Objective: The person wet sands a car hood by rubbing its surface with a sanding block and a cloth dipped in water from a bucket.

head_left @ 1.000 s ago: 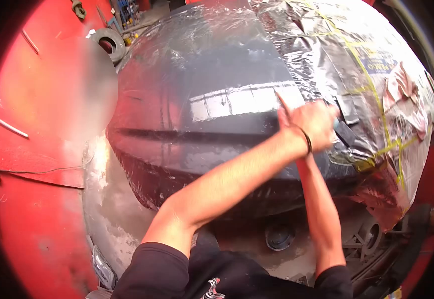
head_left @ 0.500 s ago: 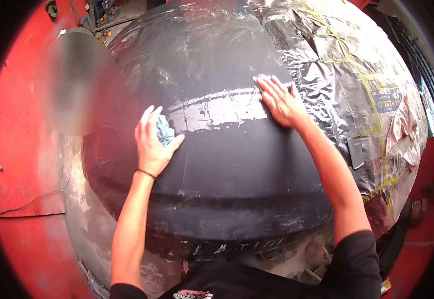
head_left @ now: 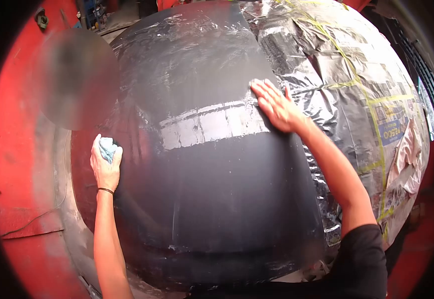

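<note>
A dark, wet-looking car panel (head_left: 212, 184) fills the middle of the view, with a bright reflection across it. At its left part, my left hand (head_left: 106, 167) has its fingers wrapped round a light blue cloth (head_left: 108, 149). My right hand (head_left: 278, 107) lies flat on the panel near its right side, fingers stretched out, holding nothing. Just right of that hand, silvery plastic and newspaper masking (head_left: 336, 109) with yellow tape borders the bare panel.
Red metal surfaces (head_left: 12, 109) stand along the left, with a thin cable low on them. A crumpled pinkish sheet (head_left: 406, 154) hangs on the masking at the right. Shelved items (head_left: 95, 15) show at the top left. A blurred round patch covers the upper left.
My left hand has moved away from my right hand to the panel's left side, still with the blue cloth. My right hand, earlier close to the left, now rests flat on the panel.
</note>
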Available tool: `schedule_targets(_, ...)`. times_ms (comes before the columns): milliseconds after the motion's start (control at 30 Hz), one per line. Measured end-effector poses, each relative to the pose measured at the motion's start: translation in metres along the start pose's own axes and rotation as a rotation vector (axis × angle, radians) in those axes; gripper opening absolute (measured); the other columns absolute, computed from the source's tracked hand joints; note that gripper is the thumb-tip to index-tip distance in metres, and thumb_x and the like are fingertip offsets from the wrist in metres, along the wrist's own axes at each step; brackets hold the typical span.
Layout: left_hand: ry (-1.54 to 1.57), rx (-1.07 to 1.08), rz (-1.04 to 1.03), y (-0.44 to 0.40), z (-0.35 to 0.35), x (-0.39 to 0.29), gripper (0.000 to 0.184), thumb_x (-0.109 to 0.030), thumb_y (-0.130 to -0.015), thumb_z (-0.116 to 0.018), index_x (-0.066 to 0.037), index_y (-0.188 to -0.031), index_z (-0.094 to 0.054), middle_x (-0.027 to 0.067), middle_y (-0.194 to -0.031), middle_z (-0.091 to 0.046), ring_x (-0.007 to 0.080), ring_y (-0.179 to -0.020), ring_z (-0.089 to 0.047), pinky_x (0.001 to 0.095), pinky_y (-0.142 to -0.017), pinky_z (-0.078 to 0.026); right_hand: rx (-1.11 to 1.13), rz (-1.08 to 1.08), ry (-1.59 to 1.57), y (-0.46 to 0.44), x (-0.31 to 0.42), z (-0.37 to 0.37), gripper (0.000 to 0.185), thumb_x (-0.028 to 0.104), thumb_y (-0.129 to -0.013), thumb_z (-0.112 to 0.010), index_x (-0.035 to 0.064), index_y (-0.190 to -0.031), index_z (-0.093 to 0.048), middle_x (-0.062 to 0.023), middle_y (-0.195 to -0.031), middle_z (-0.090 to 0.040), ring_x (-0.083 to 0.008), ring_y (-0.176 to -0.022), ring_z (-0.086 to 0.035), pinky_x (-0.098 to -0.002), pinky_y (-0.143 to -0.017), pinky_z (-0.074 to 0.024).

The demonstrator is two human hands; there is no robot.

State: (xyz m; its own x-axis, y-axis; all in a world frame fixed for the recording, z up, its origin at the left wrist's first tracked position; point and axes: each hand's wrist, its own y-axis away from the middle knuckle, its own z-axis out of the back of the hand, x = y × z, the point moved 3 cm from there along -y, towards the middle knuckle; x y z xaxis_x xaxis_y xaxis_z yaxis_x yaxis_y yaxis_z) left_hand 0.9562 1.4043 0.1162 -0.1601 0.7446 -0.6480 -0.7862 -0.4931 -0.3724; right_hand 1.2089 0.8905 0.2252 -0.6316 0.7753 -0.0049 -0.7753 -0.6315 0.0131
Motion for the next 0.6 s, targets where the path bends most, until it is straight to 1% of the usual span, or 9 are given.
schedule_targets(100,0.023,0.013,0.049,0.009,0.004,-0.006,0.085,-0.05,-0.098,-0.08,-0.009,-0.164,-0.046,0.0183,-0.151,-0.063,0.0411,-0.142,-0.056,0.0534,-0.123,-0.04,-0.087,-0.038,0.075,-0.088,-0.029,-0.005,0.062,0.048,-0.121,-0.03,0.0215,-0.177,-0.03,-0.0016,-0.184,-0.029,-0.0273,-0.171,-0.023,-0.0783,-0.131,-0.012)
schedule_targets(167,0.03,0.025,0.063,0.007,0.004,-0.011,0.084,-0.05,-0.098,-0.08,-0.009,-0.164,-0.046,0.0182,-0.15,-0.063,0.0407,-0.141,-0.057,0.0529,-0.122,-0.04,-0.055,-0.054,0.019,-0.082,-0.026,-0.008,0.062,0.047,-0.121,-0.03,0.0203,-0.177,-0.03,-0.0018,-0.185,-0.029,-0.0277,-0.171,-0.022,-0.0769,-0.131,-0.0099)
schedule_targets(233,0.039,0.011,0.044,0.004,0.001,-0.005,0.083,-0.05,-0.099,-0.08,-0.009,-0.163,-0.046,0.0178,-0.149,-0.064,0.0403,-0.14,-0.057,0.053,-0.121,-0.041,-0.052,0.107,0.015,-0.037,-0.006,-0.005,0.063,0.046,-0.121,-0.03,0.02,-0.177,-0.029,-0.0021,-0.184,-0.029,-0.0277,-0.172,-0.021,-0.0739,-0.133,-0.0075)
schedule_targets(267,0.043,0.012,0.04,0.006,0.0,-0.001,0.083,-0.05,-0.099,-0.08,-0.009,-0.163,-0.046,0.0177,-0.148,-0.064,0.0401,-0.139,-0.058,0.0531,-0.121,-0.041,0.018,0.121,-0.004,-0.016,0.005,-0.001,0.062,0.045,-0.12,-0.029,0.021,-0.178,-0.029,-0.0023,-0.184,-0.029,-0.0278,-0.172,-0.02,-0.0712,-0.134,-0.006)
schedule_targets(300,0.035,0.004,0.019,0.005,-0.002,-0.002,0.08,-0.046,-0.1,-0.08,-0.008,-0.163,-0.047,0.018,-0.145,-0.065,0.0376,-0.135,-0.06,0.051,-0.119,-0.044,0.088,0.124,-0.021,-0.006,0.005,0.007,0.062,0.046,-0.12,-0.028,0.0228,-0.178,-0.029,-0.0017,-0.185,-0.027,-0.0271,-0.173,-0.018,-0.0699,-0.135,-0.0054)
schedule_targets(367,0.011,-0.01,-0.022,0.006,0.0,-0.005,0.075,-0.04,-0.102,-0.079,-0.008,-0.162,-0.047,0.0185,-0.139,-0.068,0.0326,-0.128,-0.066,0.0469,-0.113,-0.05,0.071,0.133,0.047,-0.029,-0.014,0.009,0.061,0.045,-0.121,-0.027,0.0245,-0.178,-0.029,-0.0008,-0.186,-0.025,-0.0261,-0.173,-0.017,-0.0702,-0.135,-0.0048)
schedule_targets(500,0.041,0.016,0.044,0.009,0.001,-0.008,0.082,-0.046,-0.099,-0.081,-0.009,-0.162,-0.046,0.0173,-0.143,-0.067,0.0389,-0.136,-0.059,0.053,-0.12,-0.042,-0.068,-0.073,0.051,-0.161,-0.074,-0.014,0.061,0.049,-0.121,-0.025,0.0267,-0.177,-0.03,0.003,-0.185,-0.027,-0.0264,-0.172,-0.021,-0.0791,-0.131,-0.0099)
schedule_targets(567,-0.004,0.016,0.014,0.007,0.002,-0.011,0.081,-0.045,-0.098,-0.081,-0.009,-0.162,-0.047,0.0173,-0.142,-0.067,0.039,-0.134,-0.06,0.0533,-0.119,-0.042,-0.031,-0.114,0.172,-0.171,-0.055,-0.014,0.062,0.05,-0.121,-0.025,0.0254,-0.177,-0.031,0.0011,-0.186,-0.026,-0.0273,-0.172,-0.02,-0.0794,-0.13,-0.01)
schedule_targets(600,0.015,0.015,0.022,0.008,0.002,-0.013,0.079,-0.045,-0.099,-0.081,-0.009,-0.161,-0.048,0.0169,-0.142,-0.067,0.0396,-0.133,-0.06,0.0538,-0.118,-0.043,-0.06,-0.04,0.109,-0.155,-0.04,-0.016,0.062,0.05,-0.121,-0.025,0.0241,-0.176,-0.032,0.0,-0.185,-0.026,-0.0277,-0.172,-0.02,-0.0788,-0.131,-0.0098)
